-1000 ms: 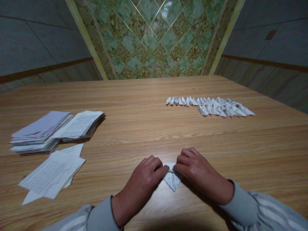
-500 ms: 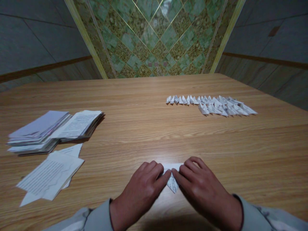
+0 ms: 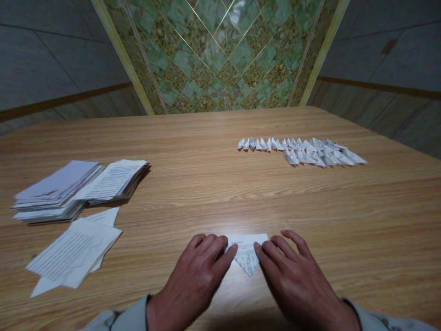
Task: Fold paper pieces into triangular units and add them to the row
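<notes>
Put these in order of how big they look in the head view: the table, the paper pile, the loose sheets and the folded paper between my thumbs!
1. Table
2. Paper pile and loose sheets: too alike to rank
3. Folded paper

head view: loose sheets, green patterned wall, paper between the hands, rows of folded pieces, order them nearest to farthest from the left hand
From the left hand:
1. Paper between the hands: touching it, on its right
2. Loose sheets: to its left
3. Rows of folded pieces: farther back, right
4. Green patterned wall: beyond the table
</notes>
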Demonstrator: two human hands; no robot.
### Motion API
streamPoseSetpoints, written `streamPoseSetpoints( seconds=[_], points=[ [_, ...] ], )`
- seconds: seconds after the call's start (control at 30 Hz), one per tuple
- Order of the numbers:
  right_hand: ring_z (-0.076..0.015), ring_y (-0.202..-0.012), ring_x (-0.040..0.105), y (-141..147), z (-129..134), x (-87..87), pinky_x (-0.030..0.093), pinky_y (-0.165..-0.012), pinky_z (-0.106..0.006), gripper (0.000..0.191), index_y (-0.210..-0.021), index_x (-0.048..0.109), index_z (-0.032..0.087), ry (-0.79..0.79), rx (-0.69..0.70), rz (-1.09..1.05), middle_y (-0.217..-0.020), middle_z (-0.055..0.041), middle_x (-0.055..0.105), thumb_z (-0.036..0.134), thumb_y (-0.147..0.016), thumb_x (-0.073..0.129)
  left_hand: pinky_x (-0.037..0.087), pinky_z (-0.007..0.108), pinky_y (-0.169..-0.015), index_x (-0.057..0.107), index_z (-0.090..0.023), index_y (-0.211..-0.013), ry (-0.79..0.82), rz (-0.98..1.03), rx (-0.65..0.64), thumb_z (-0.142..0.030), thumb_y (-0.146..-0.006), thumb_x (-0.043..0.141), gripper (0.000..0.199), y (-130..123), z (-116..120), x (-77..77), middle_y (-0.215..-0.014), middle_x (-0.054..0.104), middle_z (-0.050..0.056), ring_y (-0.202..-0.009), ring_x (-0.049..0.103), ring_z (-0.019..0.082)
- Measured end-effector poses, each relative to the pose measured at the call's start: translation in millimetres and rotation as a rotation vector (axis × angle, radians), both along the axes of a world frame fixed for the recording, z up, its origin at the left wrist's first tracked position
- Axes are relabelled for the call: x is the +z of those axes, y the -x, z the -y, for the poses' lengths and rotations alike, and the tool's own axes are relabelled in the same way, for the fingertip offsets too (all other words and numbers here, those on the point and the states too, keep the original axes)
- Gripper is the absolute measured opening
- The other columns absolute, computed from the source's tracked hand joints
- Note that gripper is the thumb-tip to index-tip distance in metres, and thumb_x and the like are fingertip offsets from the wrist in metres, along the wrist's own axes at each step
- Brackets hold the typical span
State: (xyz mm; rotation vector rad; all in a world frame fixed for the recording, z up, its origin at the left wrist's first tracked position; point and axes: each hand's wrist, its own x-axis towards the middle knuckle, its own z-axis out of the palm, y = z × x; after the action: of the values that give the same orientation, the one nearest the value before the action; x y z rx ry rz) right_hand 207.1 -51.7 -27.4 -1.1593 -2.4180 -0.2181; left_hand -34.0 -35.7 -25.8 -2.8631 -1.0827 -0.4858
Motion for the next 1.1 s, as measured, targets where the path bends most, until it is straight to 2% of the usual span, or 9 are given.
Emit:
streamPoseSetpoints(
  seconds=[0.2,0.37,0.43,0.5,0.57,0.8,0.97,1.03,1.1],
  points=[
    [-0.0227,-0.091,0.058,-12,4,3.5,0.027,-0.106,-0.044,0.032,-0.106,0.066,0.018,0.029,-0.048,0.044,-0.092,-0.0047,0.069,0.0,-0.091,0.044,0.043,0.042,-0.081,0.059,-0.019,-0.126,-0.02,0.035,0.047,-0.015,-0.103,0.04,0.031,8,4,-1.0,-0.107,0.064,0.01,-0.092,0.057,0.025],
    [-0.023,-0.086,0.055,-5,2,6.1,0.031,-0.101,-0.043,0.024,-0.089,0.065,0.019,0.058,-0.044,0.081,-0.086,-0.0045,0.065,0.0,-0.085,0.051,0.042,0.042,-0.089,0.055,-0.017,-0.131,0.026,0.057,0.012,-0.012,-0.099,0.046,0.034,-10,7,7.0,-0.114,0.065,0.011,-0.097,0.058,0.025],
    [-0.0235,-0.083,0.053,-1,0,6.7,0.034,-0.097,-0.042,0.019,-0.084,0.064,0.018,0.048,-0.042,0.093,-0.083,-0.0048,0.063,0.001,-0.083,0.055,0.042,0.042,-0.089,0.052,-0.02,-0.136,0.081,0.009,0.023,-0.019,-0.097,0.054,0.038,-20,7,11.0,-0.116,0.065,0.009,-0.099,0.057,0.027],
    [-0.0236,-0.08,0.05,0,-1,6.7,0.036,-0.093,-0.042,0.016,-0.081,0.063,0.018,0.033,-0.043,0.1,-0.081,-0.0053,0.061,0.003,-0.081,0.058,0.043,0.043,-0.089,0.053,-0.02,-0.133,0.135,-0.008,0.021,-0.035,-0.093,0.065,0.044,-28,6,13.5,-0.114,0.066,0.008,-0.099,0.057,0.027],
    [-0.0235,-0.079,0.05,0,-2,6.5,0.036,-0.093,-0.042,0.014,-0.08,0.064,0.018,0.024,-0.04,0.104,-0.079,-0.0053,0.061,0.004,-0.081,0.059,0.043,0.043,-0.088,0.055,-0.02,-0.13,0.159,-0.021,0.033,-0.044,-0.089,0.07,0.05,-30,4,14.4,-0.113,0.066,0.007,-0.098,0.057,0.028],
    [-0.0232,-0.083,0.051,-2,-3,9.0,0.034,-0.097,-0.042,0.015,-0.082,0.064,0.019,0.046,-0.032,0.125,-0.082,-0.0039,0.062,0.004,-0.082,0.063,0.042,0.045,-0.087,0.059,-0.022,-0.126,0.102,-0.023,0.128,-0.041,-0.088,0.073,0.045,-5,6,12.4,-0.112,0.068,0.008,-0.097,0.06,0.028],
    [-0.0223,-0.08,0.051,5,-4,13.8,0.035,-0.093,-0.04,0.015,-0.079,0.063,0.019,0.063,-0.07,0.094,-0.079,-0.0036,0.061,0.005,-0.083,0.064,0.043,0.044,-0.086,0.057,-0.02,-0.129,0.066,-0.03,0.107,-0.041,-0.085,0.076,0.053,3,10,10.1,-0.114,0.068,0.009,-0.095,0.06,0.028],
    [-0.0222,-0.082,0.052,11,-3,14.0,0.035,-0.092,-0.04,0.012,-0.085,0.064,0.018,0.096,-0.083,0.082,-0.083,-0.0037,0.062,0.007,-0.084,0.064,0.044,0.044,-0.086,0.057,-0.019,-0.129,0.067,-0.04,0.101,-0.041,-0.083,0.078,0.055,2,10,9.6,-0.113,0.068,0.01,-0.095,0.06,0.029],
    [-0.0222,-0.085,0.052,19,-2,12.2,0.034,-0.093,-0.039,0.017,-0.1,0.064,0.018,0.129,-0.039,0.092,-0.09,-0.0037,0.063,0.01,-0.085,0.066,0.044,0.044,-0.086,0.057,-0.018,-0.129,0.06,-0.039,0.097,-0.04,-0.081,0.08,0.058,1,10,9.4,-0.112,0.068,0.01,-0.094,0.06,0.029]
  ],
)
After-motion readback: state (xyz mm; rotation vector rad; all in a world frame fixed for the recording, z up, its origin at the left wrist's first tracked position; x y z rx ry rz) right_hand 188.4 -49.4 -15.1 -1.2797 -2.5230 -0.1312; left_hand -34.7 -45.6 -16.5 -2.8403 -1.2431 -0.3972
